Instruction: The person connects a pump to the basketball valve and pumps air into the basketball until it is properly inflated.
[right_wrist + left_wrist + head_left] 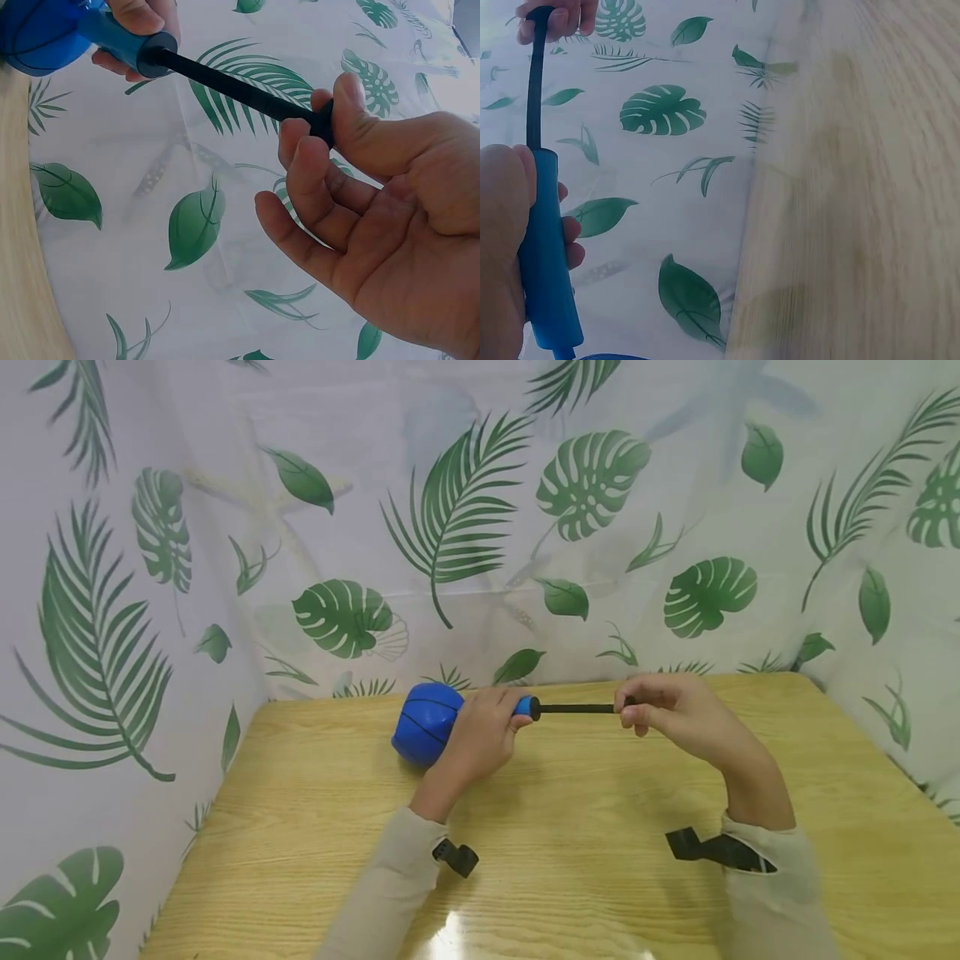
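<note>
Head view: one ball, blue with black seams, at the far side of the wood-grain bench, to the left of the hands. One pump, comprising a blue barrel and a thin black rod drawn out to the right, held roughly level. Left hand, grip closed round the barrel, just beside the ball and hiding part of it. Right hand, grip pinching the rod's black end piece. Two pale sleeves, each with a black wrist mount. Backdrop: white sheet printed with green leaves.

Left wrist view: barrel along the left edge, thumb on one side, fingertips showing on the other. Narrow blue tip at its lower end, near the ball's rim; whether the two join cannot be told. Rod running up to the right hand's fingers.

Right wrist view: end piece between the right thumb and fingers, the remaining fingers loosely bent. Rod slanting up leftward into the barrel's dark collar; left hand around the barrel, ball beyond, upper left corner.
</note>
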A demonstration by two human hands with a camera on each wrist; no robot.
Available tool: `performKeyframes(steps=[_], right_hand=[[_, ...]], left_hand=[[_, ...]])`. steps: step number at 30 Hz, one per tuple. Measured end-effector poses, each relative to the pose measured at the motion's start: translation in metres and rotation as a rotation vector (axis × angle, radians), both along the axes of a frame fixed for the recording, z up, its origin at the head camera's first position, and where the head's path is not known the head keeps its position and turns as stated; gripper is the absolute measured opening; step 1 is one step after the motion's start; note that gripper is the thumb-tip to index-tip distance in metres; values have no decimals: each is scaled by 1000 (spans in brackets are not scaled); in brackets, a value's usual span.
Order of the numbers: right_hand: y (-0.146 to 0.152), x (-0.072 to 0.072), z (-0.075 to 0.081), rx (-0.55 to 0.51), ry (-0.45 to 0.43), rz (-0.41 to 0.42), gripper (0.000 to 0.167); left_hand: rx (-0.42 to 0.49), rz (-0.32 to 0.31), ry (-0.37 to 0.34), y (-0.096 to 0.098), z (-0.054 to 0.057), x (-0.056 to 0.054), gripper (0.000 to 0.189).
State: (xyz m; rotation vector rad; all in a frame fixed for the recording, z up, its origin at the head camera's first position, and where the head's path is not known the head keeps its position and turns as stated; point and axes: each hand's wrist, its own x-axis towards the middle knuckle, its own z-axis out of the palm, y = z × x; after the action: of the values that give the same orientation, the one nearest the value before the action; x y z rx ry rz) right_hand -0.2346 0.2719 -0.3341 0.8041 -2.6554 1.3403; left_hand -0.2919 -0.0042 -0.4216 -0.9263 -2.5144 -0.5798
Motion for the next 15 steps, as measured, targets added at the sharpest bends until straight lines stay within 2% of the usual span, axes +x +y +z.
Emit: performKeyframes(steps=[6,9,15], right_hand=[[-2,2,2,10,-40,-20,6],[-6,-1,-2,16,-52,-16,5],[-23,-15,-18,-23,-83,66,5]], left_hand=[[-13,-15,50,6,-1,3,36],[-34,-23,69,10,-2,5,35],[-71,-29,57,16,-3,9,34]])
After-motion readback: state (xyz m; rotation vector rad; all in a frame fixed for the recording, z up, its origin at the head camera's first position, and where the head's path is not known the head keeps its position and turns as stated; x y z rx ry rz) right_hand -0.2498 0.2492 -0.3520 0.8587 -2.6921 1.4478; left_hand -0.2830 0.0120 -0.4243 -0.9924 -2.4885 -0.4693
